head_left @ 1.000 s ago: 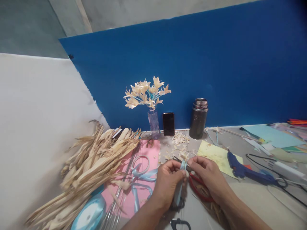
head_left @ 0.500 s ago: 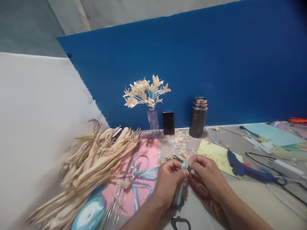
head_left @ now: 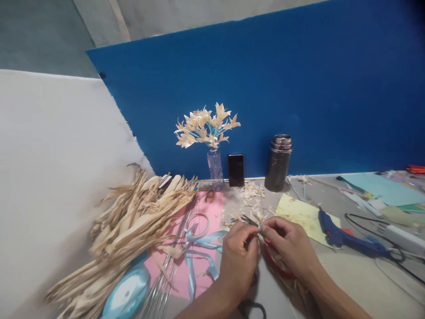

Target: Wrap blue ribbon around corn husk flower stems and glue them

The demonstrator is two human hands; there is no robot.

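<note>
Two heaps flank me — corn husks [head_left: 133, 221], glue gun [head_left: 335, 232]; my left hand [head_left: 239, 257] and right hand [head_left: 288, 248] pinch one blue ribbon [head_left: 260, 227], grips closed.

A big pile of dried husks [head_left: 129, 230] is taking the whole left part of the table, and in front of it a roll of blue ribbon [head_left: 126, 294] and loose ribbon strips [head_left: 199, 254] are lying on the pink sheet [head_left: 206, 212], so a hand is finding little free way there. At the back, a vase with flowers [head_left: 215, 166], a phone [head_left: 236, 170] and a dark flask [head_left: 278, 163] are standing close along the blue board [head_left: 299, 88] and are blocking that edge. On the right, a blue glue gun [head_left: 335, 232] and its black cable [head_left: 392, 257] are crossing the table, while the grey surface [head_left: 352, 283] near the front right is staying open for passing.
</note>
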